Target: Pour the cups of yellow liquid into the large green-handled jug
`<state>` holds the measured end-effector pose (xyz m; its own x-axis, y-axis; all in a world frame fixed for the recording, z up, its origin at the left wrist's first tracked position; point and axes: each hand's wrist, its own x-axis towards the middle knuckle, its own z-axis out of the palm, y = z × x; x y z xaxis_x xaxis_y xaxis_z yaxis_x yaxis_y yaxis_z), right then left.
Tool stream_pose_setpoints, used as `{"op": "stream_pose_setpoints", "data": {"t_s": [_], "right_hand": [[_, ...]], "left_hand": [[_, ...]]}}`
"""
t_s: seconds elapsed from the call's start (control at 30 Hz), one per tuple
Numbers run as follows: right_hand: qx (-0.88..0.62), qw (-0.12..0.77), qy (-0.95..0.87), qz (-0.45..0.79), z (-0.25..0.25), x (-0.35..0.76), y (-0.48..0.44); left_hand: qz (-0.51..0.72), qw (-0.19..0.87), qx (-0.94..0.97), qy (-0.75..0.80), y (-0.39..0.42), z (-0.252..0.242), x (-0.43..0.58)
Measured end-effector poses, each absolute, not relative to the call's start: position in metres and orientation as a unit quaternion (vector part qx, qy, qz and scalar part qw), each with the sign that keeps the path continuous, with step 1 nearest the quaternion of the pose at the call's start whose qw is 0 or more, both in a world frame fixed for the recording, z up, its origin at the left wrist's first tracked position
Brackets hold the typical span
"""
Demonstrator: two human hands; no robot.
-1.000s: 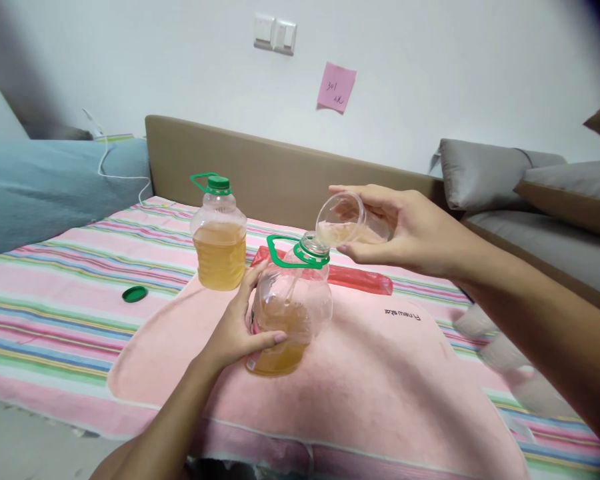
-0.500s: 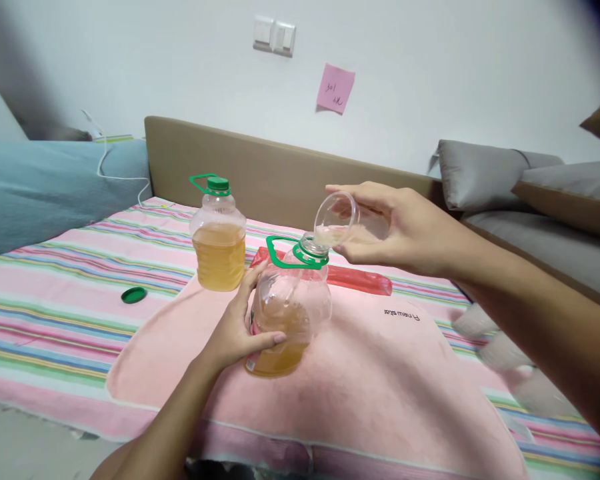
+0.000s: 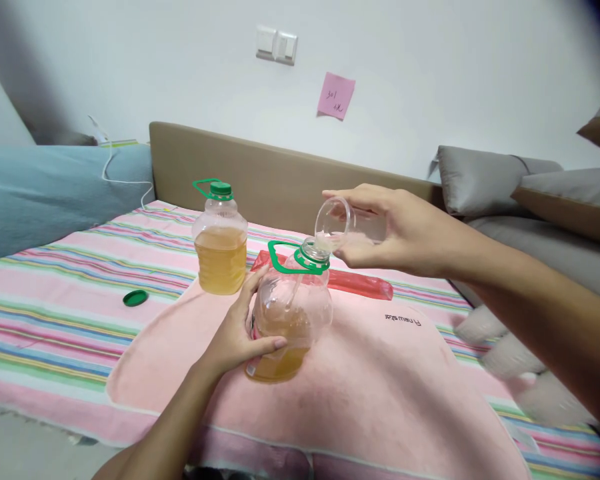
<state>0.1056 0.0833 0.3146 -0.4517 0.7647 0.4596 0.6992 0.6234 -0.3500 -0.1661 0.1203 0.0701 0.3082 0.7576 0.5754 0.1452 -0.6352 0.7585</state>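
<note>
My left hand (image 3: 247,333) is wrapped round the lower left side of a clear plastic bottle (image 3: 295,300) with a green carry ring. Amber liquid fills its lower part, and its mouth has no cap on it. My right hand (image 3: 390,227) grips a clear plastic cup (image 3: 335,223), tipped on its side with its rim over the bottle's mouth. A little liquid lies at the cup's lower edge, and a thin stream shows inside the bottle. To the left lies a loose green cap (image 3: 135,298).
A capped bottle of amber liquid (image 3: 221,257) stands behind on the left. A red plastic bag (image 3: 360,283) lies behind the held bottle. Beneath is a pink mat (image 3: 380,393) on a striped sheet (image 3: 55,293). Grey cushions (image 3: 490,180) sit at right.
The cup is tipped a little further towards the bottle's mouth, with less liquid in it. The whole view has shifted slightly; the left hand keeps its hold.
</note>
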Motion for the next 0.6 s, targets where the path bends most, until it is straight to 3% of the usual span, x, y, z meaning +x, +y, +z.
{"op": "stream_pose_setpoints", "data": {"t_s": [0.6], "right_hand": [[-0.431,0.162,-0.886,-0.049,0.336,0.1,0.084]], "left_hand": [[0.511,0.287,0.751,0.304,0.12,0.07,-0.166]]}}
